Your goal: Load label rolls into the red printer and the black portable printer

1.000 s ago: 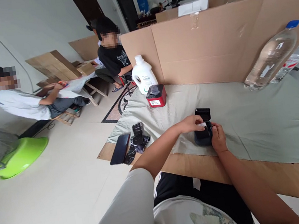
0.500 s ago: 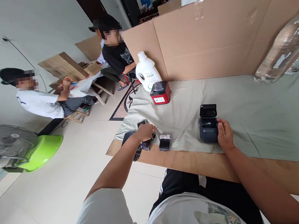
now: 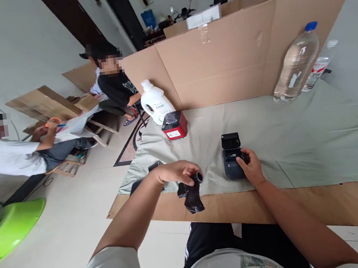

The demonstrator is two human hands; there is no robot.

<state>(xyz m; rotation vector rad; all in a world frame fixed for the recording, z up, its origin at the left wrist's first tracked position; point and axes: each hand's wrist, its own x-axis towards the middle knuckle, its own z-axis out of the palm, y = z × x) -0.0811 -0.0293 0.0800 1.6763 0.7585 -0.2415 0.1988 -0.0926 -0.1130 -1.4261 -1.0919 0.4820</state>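
Observation:
My left hand (image 3: 184, 172) is closed on a small black roll (image 3: 194, 199), with a crinkled strip hanging loose from it, above the table's front edge. My right hand (image 3: 252, 169) grips the right side of a small dark portable printer (image 3: 233, 168), the thumb over its front edge. The printer rests on the cloth and its lid (image 3: 230, 140) stands raised. Behind my left wrist lie a dark flat item (image 3: 136, 187) and a small black piece (image 3: 154, 166), both partly hidden.
Farther back stand a red and black box (image 3: 174, 128) and a white jug (image 3: 156, 101). A cardboard screen (image 3: 219, 65) runs along the far side, with a large bottle (image 3: 297, 65) and a smaller bottle (image 3: 320, 67) at right. Several people sit at left near a green tub (image 3: 16, 225).
My left hand has lifted a black roll off the cloth and moved right, toward the printer. My right thumb has shifted onto the printer's front. The view has turned to the right.

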